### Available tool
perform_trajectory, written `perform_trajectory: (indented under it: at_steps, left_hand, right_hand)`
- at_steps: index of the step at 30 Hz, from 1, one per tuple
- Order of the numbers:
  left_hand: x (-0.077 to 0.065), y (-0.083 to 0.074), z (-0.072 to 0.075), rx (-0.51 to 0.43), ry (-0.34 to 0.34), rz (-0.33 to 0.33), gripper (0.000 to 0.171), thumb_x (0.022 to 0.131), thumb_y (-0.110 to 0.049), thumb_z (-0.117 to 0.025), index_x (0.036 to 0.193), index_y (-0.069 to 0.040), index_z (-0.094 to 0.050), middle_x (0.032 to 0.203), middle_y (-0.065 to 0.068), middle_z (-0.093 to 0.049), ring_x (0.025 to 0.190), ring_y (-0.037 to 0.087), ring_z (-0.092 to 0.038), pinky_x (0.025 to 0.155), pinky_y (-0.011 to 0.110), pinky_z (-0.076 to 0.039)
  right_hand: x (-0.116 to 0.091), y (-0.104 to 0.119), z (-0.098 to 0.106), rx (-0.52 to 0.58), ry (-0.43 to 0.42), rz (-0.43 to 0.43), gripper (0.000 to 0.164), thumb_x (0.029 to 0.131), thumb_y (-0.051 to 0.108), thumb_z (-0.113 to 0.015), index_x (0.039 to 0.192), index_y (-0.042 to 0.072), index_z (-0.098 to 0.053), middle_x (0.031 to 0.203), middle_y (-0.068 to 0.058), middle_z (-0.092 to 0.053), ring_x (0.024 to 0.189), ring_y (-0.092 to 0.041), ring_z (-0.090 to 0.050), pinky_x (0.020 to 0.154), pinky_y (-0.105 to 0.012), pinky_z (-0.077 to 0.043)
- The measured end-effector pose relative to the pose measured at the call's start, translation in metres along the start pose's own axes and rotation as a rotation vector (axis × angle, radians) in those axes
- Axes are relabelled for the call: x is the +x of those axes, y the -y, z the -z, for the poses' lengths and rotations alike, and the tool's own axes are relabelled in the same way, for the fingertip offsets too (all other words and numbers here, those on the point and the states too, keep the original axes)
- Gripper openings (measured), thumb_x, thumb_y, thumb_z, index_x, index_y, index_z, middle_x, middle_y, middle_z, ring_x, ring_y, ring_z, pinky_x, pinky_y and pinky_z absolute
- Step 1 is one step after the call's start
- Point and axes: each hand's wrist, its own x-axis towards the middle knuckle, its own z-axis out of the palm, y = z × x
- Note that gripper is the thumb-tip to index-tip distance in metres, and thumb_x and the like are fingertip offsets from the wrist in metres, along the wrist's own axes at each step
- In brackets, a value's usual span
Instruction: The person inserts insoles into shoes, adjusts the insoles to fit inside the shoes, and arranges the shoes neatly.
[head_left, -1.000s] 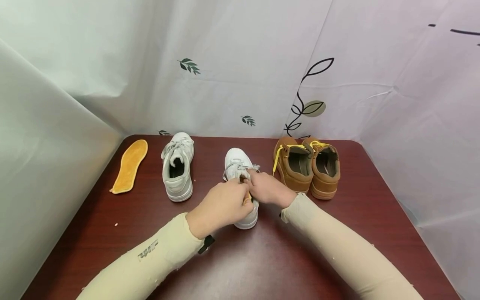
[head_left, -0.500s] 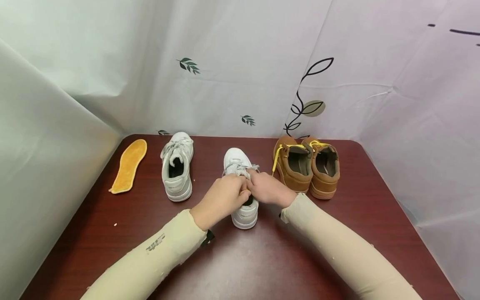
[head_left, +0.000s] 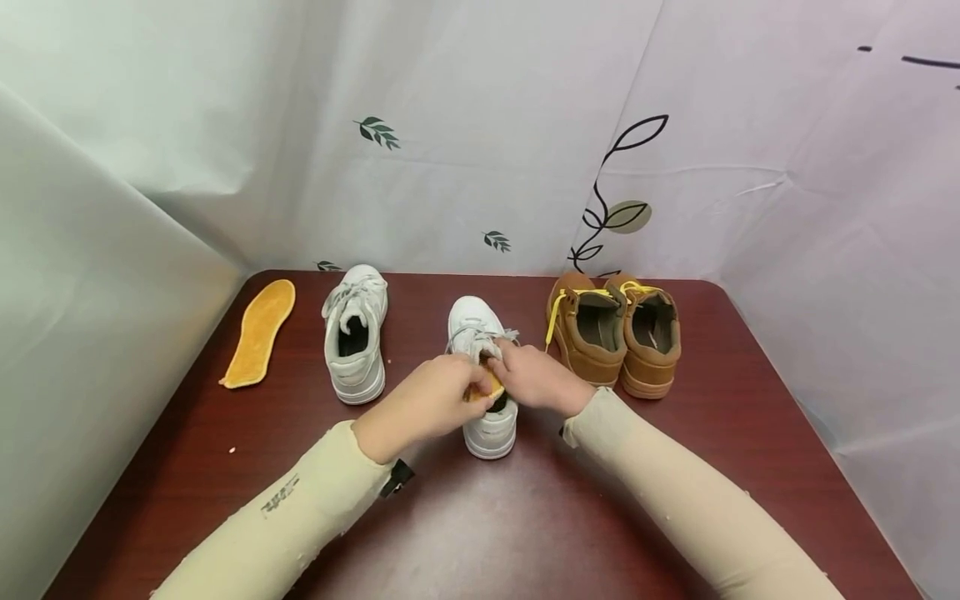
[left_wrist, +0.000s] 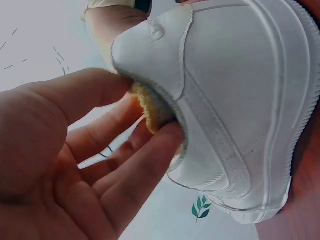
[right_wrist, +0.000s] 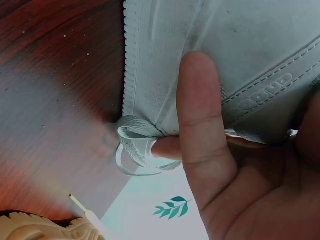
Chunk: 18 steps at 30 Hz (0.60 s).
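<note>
A white sneaker (head_left: 491,433) stands mid-table in the head view, toe pointing away from me. A fuzzy yellow insole (head_left: 492,385) lies partly inside its opening; the front part is hidden within the shoe. My left hand (head_left: 423,400) pinches this insole near its rear edge. In the left wrist view the insole's fluffy edge (left_wrist: 145,105) shows between thumb and fingers at the collar. At the sneaker's right side, my right hand (head_left: 540,379) grips the collar near the tongue. One finger (right_wrist: 200,100) lies along the outer side wall in the right wrist view, near the grey lace (right_wrist: 135,132).
Another white sneaker (head_left: 358,367) stands to the left, with a second yellow insole (head_left: 258,333) flat beyond it. Two brown shoes (head_left: 588,354) with yellow laces stand together right of my right hand. White curtains (head_left: 480,167) surround the dark red table (head_left: 480,533).
My left hand first moved forward over the shoe opening, then drew back to the left, and more of the yellow insole now shows. The right hand has stayed in place.
</note>
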Motion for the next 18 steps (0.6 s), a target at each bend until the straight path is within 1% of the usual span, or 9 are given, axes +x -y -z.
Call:
perform_trajectory:
  at_steps: [3, 7, 10, 13, 15, 18]
  left_hand:
    - [0.0, 0.002, -0.003, 0.045, -0.001, -0.028, 0.007, 0.089, -0.023, -0.073, 0.089, -0.02, -0.079, 0.089, -0.006, -0.077, 0.077, 0.013, -0.065, 0.068, 0.036, -0.057]
    - [0.004, 0.009, -0.012, 0.077, 0.0, -0.027, 0.009, 0.09, -0.028, -0.073, 0.091, -0.023, -0.08, 0.089, -0.009, -0.08, 0.079, 0.013, -0.068, 0.07, 0.039, -0.059]
    - [0.006, 0.014, -0.018, 0.075, 0.015, -0.026, 0.009, 0.091, -0.03, -0.072, 0.091, -0.025, -0.08, 0.085, -0.009, -0.079, 0.076, 0.013, -0.068, 0.068, 0.04, -0.059]
    - [0.008, 0.018, -0.02, 0.064, 0.033, -0.054, 0.009, 0.092, -0.031, -0.071, 0.091, -0.025, -0.078, 0.082, -0.009, -0.077, 0.072, 0.012, -0.065, 0.066, 0.039, -0.057]
    - [0.011, 0.02, -0.021, 0.047, 0.048, -0.078, 0.01, 0.092, -0.03, -0.071, 0.09, -0.024, -0.077, 0.08, -0.008, -0.075, 0.07, 0.012, -0.063, 0.066, 0.037, -0.056]
    - [0.013, 0.023, -0.022, 0.021, 0.086, -0.104, 0.011, 0.093, -0.029, -0.069, 0.088, -0.023, -0.075, 0.079, -0.008, -0.073, 0.07, 0.011, -0.061, 0.069, 0.036, -0.056]
  right_hand:
    - [0.0, 0.001, -0.001, 0.003, -0.005, 0.0, 0.033, 0.107, 0.03, -0.041, 0.122, 0.004, -0.054, 0.1, -0.021, -0.072, 0.097, -0.03, -0.07, 0.083, -0.052, -0.06]
    - [0.001, 0.001, -0.003, 0.01, -0.009, 0.003, 0.032, 0.107, 0.031, -0.04, 0.121, 0.005, -0.054, 0.098, -0.02, -0.072, 0.094, -0.028, -0.07, 0.081, -0.051, -0.06]
    - [0.001, 0.001, -0.004, 0.005, -0.008, 0.006, 0.034, 0.108, 0.032, -0.039, 0.122, 0.005, -0.054, 0.097, -0.019, -0.073, 0.094, -0.029, -0.071, 0.08, -0.051, -0.06]
    - [0.001, 0.002, -0.004, -0.001, -0.006, -0.002, 0.038, 0.108, 0.034, -0.039, 0.128, 0.005, -0.053, 0.1, -0.02, -0.074, 0.095, -0.029, -0.071, 0.081, -0.051, -0.06]
    - [0.001, 0.001, -0.004, 0.0, -0.006, -0.006, 0.039, 0.108, 0.034, -0.039, 0.13, 0.005, -0.052, 0.101, -0.02, -0.074, 0.096, -0.029, -0.071, 0.082, -0.05, -0.06]
    - [0.002, 0.002, -0.004, 0.012, -0.007, -0.004, 0.037, 0.108, 0.032, -0.038, 0.13, 0.004, -0.052, 0.102, -0.02, -0.074, 0.097, -0.029, -0.07, 0.083, -0.05, -0.06]
